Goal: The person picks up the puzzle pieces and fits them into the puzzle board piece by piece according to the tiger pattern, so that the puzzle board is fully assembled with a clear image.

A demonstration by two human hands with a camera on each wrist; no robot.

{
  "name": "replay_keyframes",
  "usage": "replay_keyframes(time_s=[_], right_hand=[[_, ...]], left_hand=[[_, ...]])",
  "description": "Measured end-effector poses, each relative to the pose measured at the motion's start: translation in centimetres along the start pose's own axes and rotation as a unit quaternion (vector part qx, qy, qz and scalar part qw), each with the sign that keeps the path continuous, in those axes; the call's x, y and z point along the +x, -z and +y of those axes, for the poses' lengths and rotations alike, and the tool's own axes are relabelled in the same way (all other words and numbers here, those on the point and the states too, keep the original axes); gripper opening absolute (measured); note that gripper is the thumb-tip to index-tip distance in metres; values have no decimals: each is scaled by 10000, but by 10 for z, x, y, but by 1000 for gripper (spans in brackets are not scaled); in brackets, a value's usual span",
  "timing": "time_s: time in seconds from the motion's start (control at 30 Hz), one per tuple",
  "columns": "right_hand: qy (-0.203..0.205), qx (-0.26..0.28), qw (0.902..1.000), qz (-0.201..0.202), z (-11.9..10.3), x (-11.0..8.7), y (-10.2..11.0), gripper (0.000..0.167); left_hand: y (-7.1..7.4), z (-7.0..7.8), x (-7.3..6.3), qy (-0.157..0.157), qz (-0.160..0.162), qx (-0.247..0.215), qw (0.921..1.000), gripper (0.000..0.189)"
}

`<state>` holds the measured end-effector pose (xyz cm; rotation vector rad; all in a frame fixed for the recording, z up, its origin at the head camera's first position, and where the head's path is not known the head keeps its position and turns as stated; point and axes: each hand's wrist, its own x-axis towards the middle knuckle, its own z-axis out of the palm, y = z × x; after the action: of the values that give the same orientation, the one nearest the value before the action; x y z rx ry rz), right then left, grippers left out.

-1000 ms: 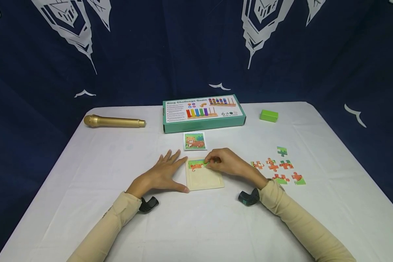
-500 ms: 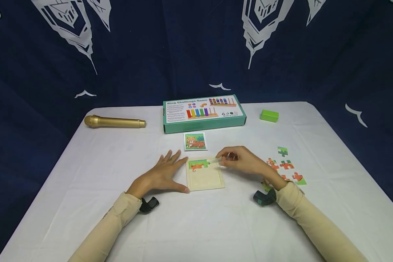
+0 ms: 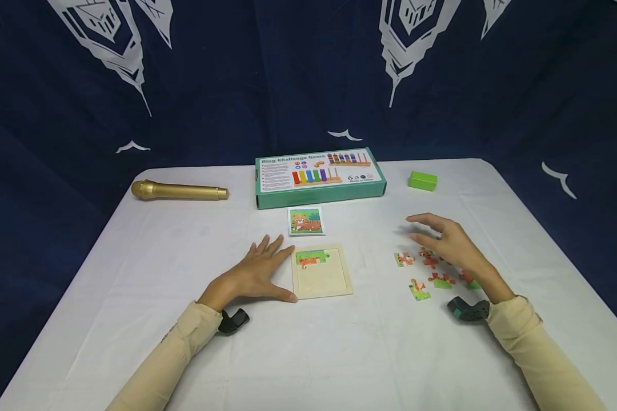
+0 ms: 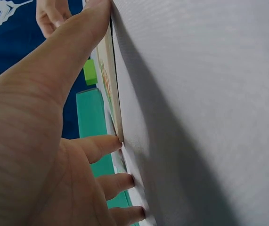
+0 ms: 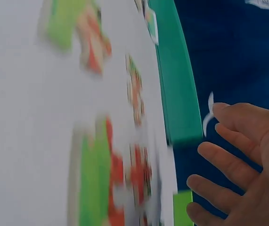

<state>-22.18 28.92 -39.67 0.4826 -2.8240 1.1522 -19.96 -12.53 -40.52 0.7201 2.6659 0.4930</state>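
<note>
My left hand (image 3: 257,274) lies with spread fingers at the left edge of a wooden puzzle board (image 3: 321,282), its thumb and index finger touching the frame. Joined puzzle pieces (image 3: 312,258) with green and orange print fill part of the board's upper left. My right hand (image 3: 452,242) hovers over the loose jigsaw pieces (image 3: 419,289) on the right, fingers parted and nothing between them. In the right wrist view that hand (image 5: 242,165) is relaxed, and the nearer pieces (image 5: 94,179) are blurred. Some loose pieces are hidden under the right hand and wrist.
A picture card (image 3: 305,221) of a tiger lies above the board. Behind it stands a green Ring Challenge Game box (image 3: 321,180). A gold microphone (image 3: 180,190) lies at the back left, a green block (image 3: 422,181) at the back right.
My right hand has let go of a piece at the board's top row and moved right, over the loose pieces. The left hand has stayed in place.
</note>
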Motion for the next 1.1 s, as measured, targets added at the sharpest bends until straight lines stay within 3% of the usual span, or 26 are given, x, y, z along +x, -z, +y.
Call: replay_keyframes(time_s=[0.23, 0.47, 0.87, 1.1], right_hand=[[-652, -110, 9976, 203, 33, -18, 31, 49], [-1097, -283, 9933, 223, 57, -28, 43, 52], [-1034, -413, 9937, -112, 72, -25, 39, 54], [-686, -455, 9966, 83, 75, -25, 35, 41]], left_hand=[[-1, 0, 0, 7, -12, -14, 10000, 113], [1, 1, 0, 46, -55, 18, 10000, 113], [2, 2, -2, 54, -94, 4, 9999, 111], [2, 2, -2, 25, -101, 38, 9999, 111]])
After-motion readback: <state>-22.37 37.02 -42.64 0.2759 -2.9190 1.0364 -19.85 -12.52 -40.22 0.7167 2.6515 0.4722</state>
